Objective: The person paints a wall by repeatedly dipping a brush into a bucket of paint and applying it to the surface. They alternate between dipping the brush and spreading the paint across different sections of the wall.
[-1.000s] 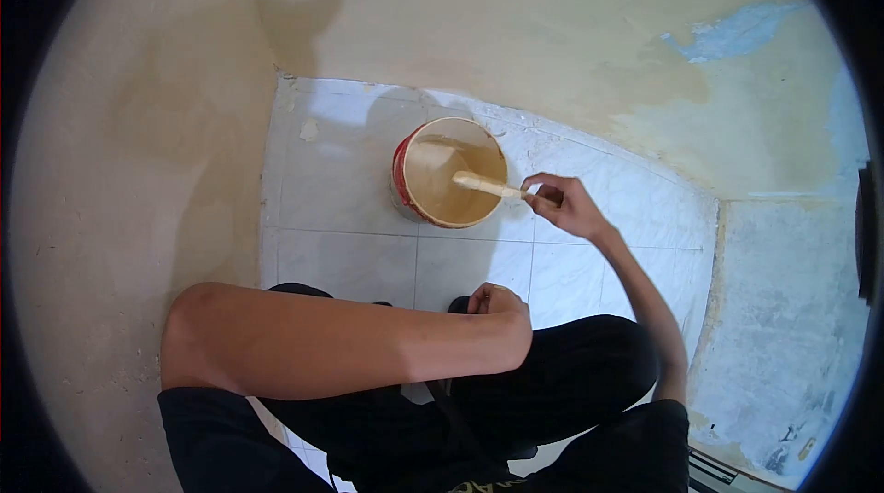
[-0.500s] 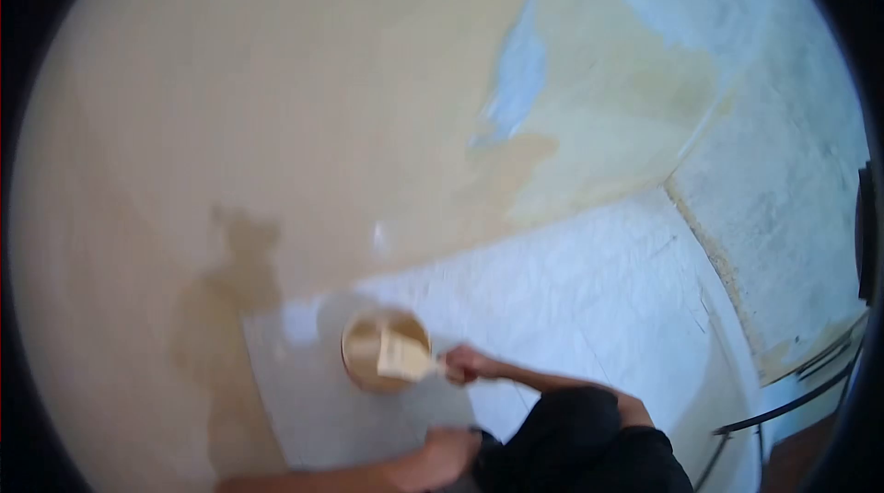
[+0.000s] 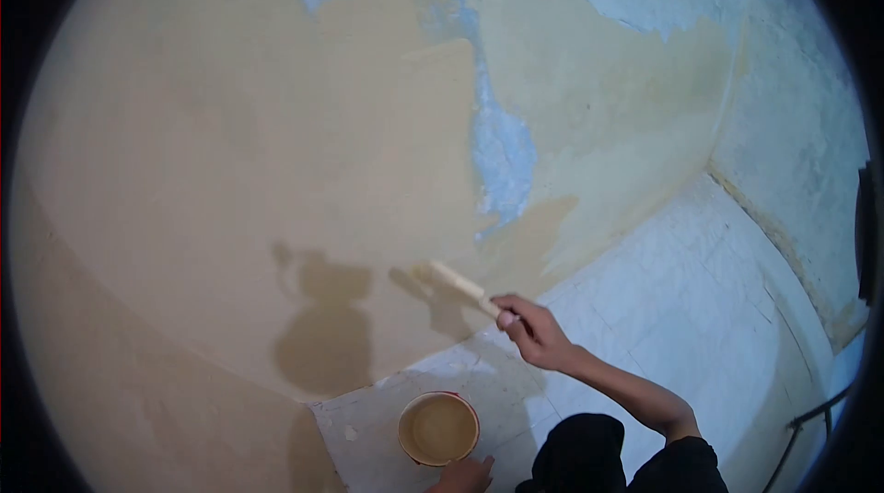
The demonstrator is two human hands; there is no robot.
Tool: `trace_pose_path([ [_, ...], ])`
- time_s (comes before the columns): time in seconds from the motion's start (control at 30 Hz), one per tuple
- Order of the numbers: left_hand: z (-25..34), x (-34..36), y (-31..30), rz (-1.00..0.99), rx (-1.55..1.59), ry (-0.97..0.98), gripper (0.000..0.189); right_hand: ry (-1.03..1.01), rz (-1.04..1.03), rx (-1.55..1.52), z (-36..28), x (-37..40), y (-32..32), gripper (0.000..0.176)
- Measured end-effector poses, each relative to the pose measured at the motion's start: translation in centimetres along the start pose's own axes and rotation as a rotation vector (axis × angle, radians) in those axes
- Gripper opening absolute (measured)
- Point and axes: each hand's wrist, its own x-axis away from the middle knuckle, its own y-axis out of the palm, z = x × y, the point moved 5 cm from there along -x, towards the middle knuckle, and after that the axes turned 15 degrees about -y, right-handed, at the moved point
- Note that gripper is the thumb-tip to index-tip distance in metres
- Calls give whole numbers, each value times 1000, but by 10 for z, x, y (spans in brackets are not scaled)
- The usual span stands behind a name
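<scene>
My right hand (image 3: pixel 534 331) is closed around the handle of a wide paintbrush (image 3: pixel 460 284), its bristles near the lower part of the wall (image 3: pixel 387 152). Tan paint covers much of this wall, with bare bluish patches between. On the floor stands a round bucket (image 3: pixel 440 429) holding tan liquid. My left hand (image 3: pixel 468 475) is at the bucket's near rim, partly cut off by the frame's bottom edge; whether it grips the rim is unclear.
Pale tiles cover the floor (image 3: pixel 635 309). Another bluish wall (image 3: pixel 801 143) meets the painted one at a corner on the right. Dark curved bars (image 3: pixel 822 408) stand at the lower right. Shadows fall on the wall.
The brush in my right hand has gone from over the bucket up to the wall. My left hand now appears beside the bucket. The view has shifted, showing more wall above.
</scene>
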Motion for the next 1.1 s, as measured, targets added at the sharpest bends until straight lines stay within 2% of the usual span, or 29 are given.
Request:
trace_pose_path([
  [0.03, 10, 2, -13, -28, -1, 23, 34, 34, 12, 9, 6, 1, -5, 19],
  [0.1, 28, 4, -41, -14, 7, -67, 39, -111, 234, -11, 6, -1, -19, 19],
  [0.13, 31, -2, -36, -24, 5, -57, 39, -100, 240, -4, 10, -5, -22, 19],
  [0.2, 40, -18, -15, -63, 266, 138, 40, -155, 381, 110, 11, -12, -34, 21],
  [0.23, 36, -25, 3, -71, 264, 141, 40, -113, 428, 59, 12, -18, -35, 22],
  [0.3, 38, -28, 46, -215, 158, 201, 41, -139, 498, 129, 16, -34, -37, 24],
  [0.43, 48, -13, 63, -325, 128, 244, 41, -189, 665, 302, -3, -65, -48, 31],
  [0.53, 48, -17, 69, -276, 64, 241, 41, -237, 684, 435, -22, -80, -56, 33],
  [0.83, 59, -49, 56, -161, 28, 232, 43, -314, 726, 476, -45, -124, -69, 31],
  [1.1, 52, -57, 53, -123, 22, 234, 40, -305, 707, 513, -29, -127, -68, 33],
])
